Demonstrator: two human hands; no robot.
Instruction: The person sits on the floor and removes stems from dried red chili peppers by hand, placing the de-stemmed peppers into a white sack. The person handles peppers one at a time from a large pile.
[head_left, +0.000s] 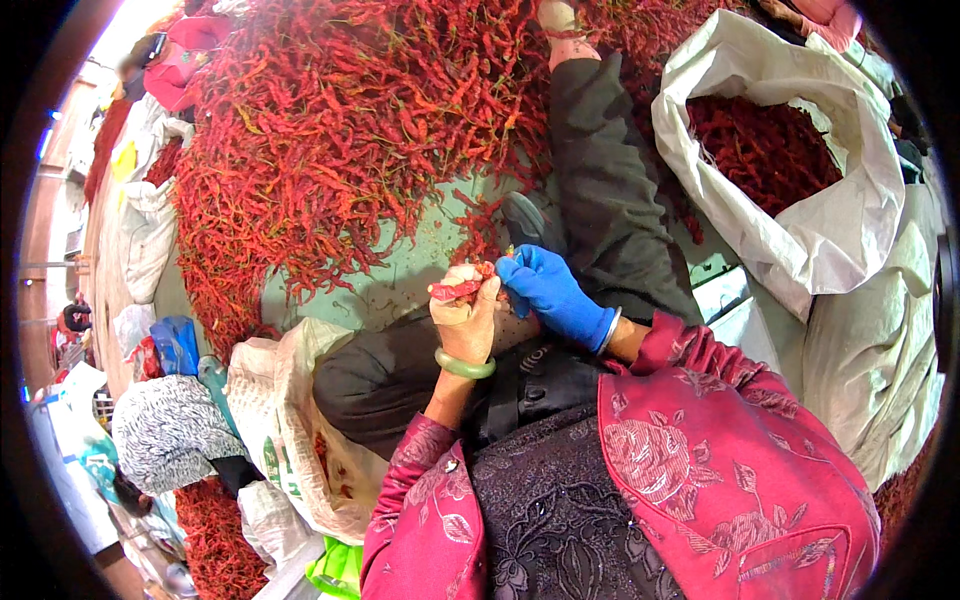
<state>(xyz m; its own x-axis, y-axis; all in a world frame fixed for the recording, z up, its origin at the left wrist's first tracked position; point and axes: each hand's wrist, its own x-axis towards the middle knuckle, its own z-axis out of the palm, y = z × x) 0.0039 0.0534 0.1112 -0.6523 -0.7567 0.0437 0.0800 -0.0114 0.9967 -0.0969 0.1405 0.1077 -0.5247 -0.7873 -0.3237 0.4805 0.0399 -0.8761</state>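
Observation:
My left hand (463, 304), bare with a green bangle at the wrist, is closed around several red chili peppers (454, 291) above my lap. Touching it on the right is my right hand (541, 289) in a blue glove, its fingertips pinched on a small greenish stem (511, 251) at the end of a pepper. Beyond both hands a large heap of red chili peppers (360, 127) spreads over a green ground sheet (397, 281). A few loose peppers (478, 229) lie just past my fingers.
An open white woven sack (855, 225) with chilies stands at the right. A beige sack (259, 375) sits by my bent knee on the left. My trousered leg (607, 165) reaches into the heap. Other people (176, 64) are at the upper left, upper right and lower left.

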